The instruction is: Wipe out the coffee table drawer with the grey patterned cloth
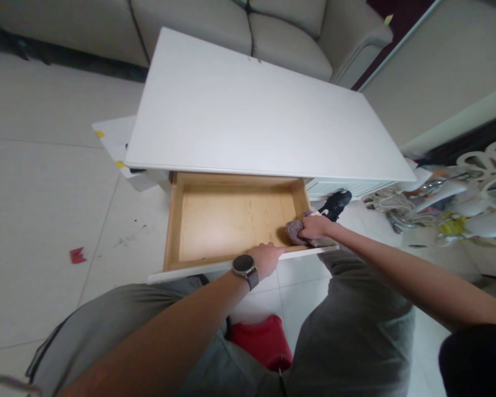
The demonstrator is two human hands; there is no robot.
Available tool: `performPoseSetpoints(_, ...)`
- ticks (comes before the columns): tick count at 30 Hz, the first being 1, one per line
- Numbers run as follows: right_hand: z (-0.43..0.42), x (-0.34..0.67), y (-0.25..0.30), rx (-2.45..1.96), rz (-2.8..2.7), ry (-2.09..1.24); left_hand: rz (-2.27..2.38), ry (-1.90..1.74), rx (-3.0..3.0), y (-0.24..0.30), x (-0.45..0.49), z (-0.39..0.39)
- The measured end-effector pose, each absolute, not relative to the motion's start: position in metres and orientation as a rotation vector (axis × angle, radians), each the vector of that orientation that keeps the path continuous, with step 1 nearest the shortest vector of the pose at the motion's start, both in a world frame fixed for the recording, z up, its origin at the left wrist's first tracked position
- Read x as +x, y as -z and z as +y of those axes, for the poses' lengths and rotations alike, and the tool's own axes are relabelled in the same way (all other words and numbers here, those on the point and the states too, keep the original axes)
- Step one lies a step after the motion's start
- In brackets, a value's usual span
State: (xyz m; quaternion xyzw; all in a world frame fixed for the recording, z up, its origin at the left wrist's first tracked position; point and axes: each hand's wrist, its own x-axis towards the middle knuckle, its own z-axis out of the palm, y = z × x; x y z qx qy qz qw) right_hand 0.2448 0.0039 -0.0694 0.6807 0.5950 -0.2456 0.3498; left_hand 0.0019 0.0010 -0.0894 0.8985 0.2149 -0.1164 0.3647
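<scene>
A wooden drawer [227,215] is pulled out from under the white table [256,110], its bare base showing. My left hand [267,259], with a watch on the wrist, is closed over the drawer's front edge near the middle. In the drawer's front right corner, my right hand [314,227] grips a greyish-purple cloth [294,230]. The cloth is bunched under the fingers and touches the drawer there; part of it is hidden by the hand.
A red stool [264,342] stands between my legs. Behind the table runs a grey sofa [289,47]. Cables and mixed clutter [434,204] lie at the right. A red scrap [77,255] is on the tiled floor at left, and a white box [118,144] stands beside the table.
</scene>
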Motion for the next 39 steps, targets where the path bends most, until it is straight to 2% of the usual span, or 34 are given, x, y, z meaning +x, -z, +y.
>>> performPoseSetpoints(3, 0.021, 0.282, 0.042, 2.068, 1.505, 0.698, 0.567, 0.305, 2.307, 0.091, 0.002, 0.001)
performPoseSetpoints(6, 0.023, 0.314, 0.027, 2.439, 1.487, 0.423, 0.564, 0.299, 2.311, 0.096, 0.003, 0.0)
performPoseSetpoints(8, 0.012, 0.325, 0.034, 2.521, 1.574, 0.335, 0.559, 0.29, 2.313, 0.098, 0.004, -0.001)
performPoseSetpoints(12, -0.029, 0.319, 0.08, 2.363, 1.873, 0.561, 0.577, 0.311, 2.309, 0.096, 0.004, -0.002)
performPoseSetpoints(17, -0.046, 0.305, 0.119, 2.459, 1.88, 0.391, 0.582, 0.296, 2.336, 0.089, 0.003, -0.002)
performPoseSetpoints(22, 0.006, 0.302, 0.114, 2.368, 1.833, 0.19, 0.582, 0.285, 2.342, 0.091, 0.002, -0.002)
performPoseSetpoints(29, 0.066, 0.284, 0.106, 2.212, 1.695, 0.081, 0.614, 0.293, 2.329, 0.092, 0.003, -0.004)
performPoseSetpoints(35, 0.019, 0.278, 0.094, 1.995, 1.777, 0.123, 0.643, 0.296, 2.304, 0.087, 0.001, -0.005)
performPoseSetpoints(39, -0.022, 0.287, 0.081, 1.87, 1.851, 0.336, 0.647, 0.294, 2.298, 0.081, 0.0, -0.004)
